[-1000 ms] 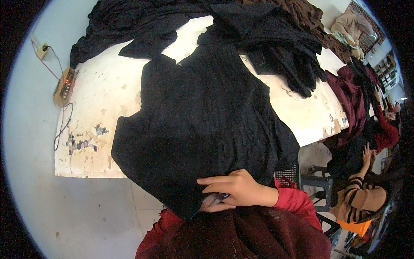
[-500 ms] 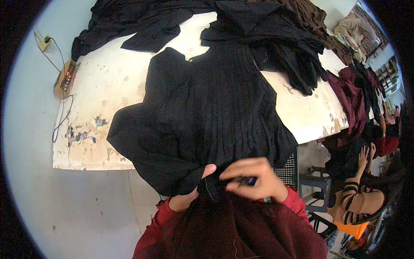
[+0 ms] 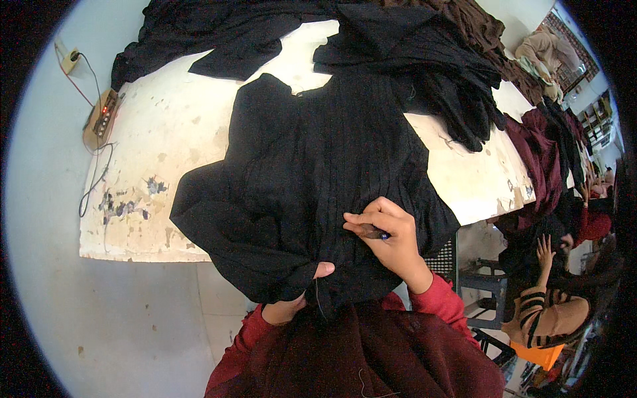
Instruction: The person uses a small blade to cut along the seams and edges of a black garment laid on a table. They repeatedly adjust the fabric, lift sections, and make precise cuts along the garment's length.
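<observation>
A black pleated garment [image 3: 285, 159] lies spread over the near edge of the table and hangs down towards me. My left hand [image 3: 323, 270] grips its lower edge, thumb on top and most fingers hidden under the cloth. A pale loose thread [image 3: 317, 292] trails down beside that thumb. Over the pleats, to the right and a little farther off, is my right hand [image 3: 388, 232]. It is closed around a small dark hand tool [image 3: 377, 232] with a blue spot at its end; most of the tool is hidden in the fingers.
Other black garments [image 3: 411, 46] are heaped along the far side of the worn white table [image 3: 152, 132]. A power strip [image 3: 103, 119] with cords sits at the left edge. At right are maroon cloth [image 3: 534, 146], a grey stool [image 3: 483, 285] and a person in a striped sleeve [image 3: 551, 308].
My right hand has moved up and away from beside my left thumb, onto the pleats, still holding the tool. My left hand keeps its grip, shifted slightly.
</observation>
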Tool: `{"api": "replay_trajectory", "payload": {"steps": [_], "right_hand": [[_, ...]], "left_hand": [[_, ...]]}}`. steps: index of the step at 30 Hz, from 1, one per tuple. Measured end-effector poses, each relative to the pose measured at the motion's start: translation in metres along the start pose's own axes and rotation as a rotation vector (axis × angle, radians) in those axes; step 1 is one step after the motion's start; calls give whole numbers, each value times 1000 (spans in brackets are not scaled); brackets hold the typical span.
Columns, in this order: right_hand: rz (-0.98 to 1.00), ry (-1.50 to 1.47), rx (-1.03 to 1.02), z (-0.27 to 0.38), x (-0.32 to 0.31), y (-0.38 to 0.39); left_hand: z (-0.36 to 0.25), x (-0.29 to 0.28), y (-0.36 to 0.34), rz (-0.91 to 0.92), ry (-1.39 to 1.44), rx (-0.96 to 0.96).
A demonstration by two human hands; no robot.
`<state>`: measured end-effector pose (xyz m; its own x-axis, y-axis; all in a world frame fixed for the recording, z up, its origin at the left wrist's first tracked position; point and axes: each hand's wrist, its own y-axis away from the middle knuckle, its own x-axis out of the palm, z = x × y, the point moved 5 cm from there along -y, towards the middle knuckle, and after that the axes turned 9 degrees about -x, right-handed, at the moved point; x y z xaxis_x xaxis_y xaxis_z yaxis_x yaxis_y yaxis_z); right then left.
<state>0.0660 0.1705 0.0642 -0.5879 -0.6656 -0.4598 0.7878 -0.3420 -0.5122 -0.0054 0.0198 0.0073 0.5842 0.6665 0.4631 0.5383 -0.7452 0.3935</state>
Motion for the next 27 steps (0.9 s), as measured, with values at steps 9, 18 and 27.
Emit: {"api": "replay_trajectory", "payload": {"steps": [9, 18, 27], "right_hand": [[-274, 185, 176, -26, -39, 21], [152, 502, 98, -43, -44, -6], [6, 257, 121, -41, -51, -11]], "left_hand": [[8, -6, -1, -8, -233, 48], [14, -7, 2, -30, -582, 90], [19, -5, 0, -82, -453, 147]]}}
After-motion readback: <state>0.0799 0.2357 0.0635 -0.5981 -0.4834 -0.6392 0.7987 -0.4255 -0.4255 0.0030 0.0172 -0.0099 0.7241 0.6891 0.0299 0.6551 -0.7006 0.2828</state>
